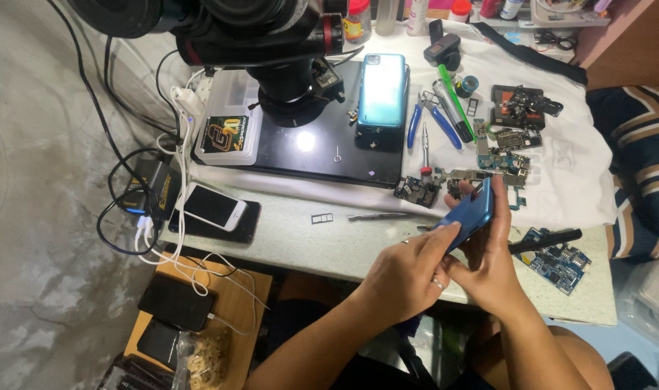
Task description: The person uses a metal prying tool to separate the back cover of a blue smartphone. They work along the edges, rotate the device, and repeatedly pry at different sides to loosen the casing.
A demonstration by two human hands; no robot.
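Observation:
Both my hands hold a blue phone body [472, 217] tilted on edge above the front of the worktable [300, 242]. My left hand [405, 271] grips its lower end, with a ring on one finger. My right hand [488, 260] wraps the far side, with fingers reaching up along the upper edge. Just behind the phone lie several green circuit boards [492, 170] on a white cloth [568, 180].
A microscope [272, 43] stands over a black mat [308, 144] bearing a teal phone [381, 90]. Blue pliers [434, 119], tweezers [380, 215], a SIM tray [321, 218], a white phone [212, 206], a charger with cables [152, 191] and a blue board [561, 263] lie around. A low wooden stool [199, 303] holds black phones.

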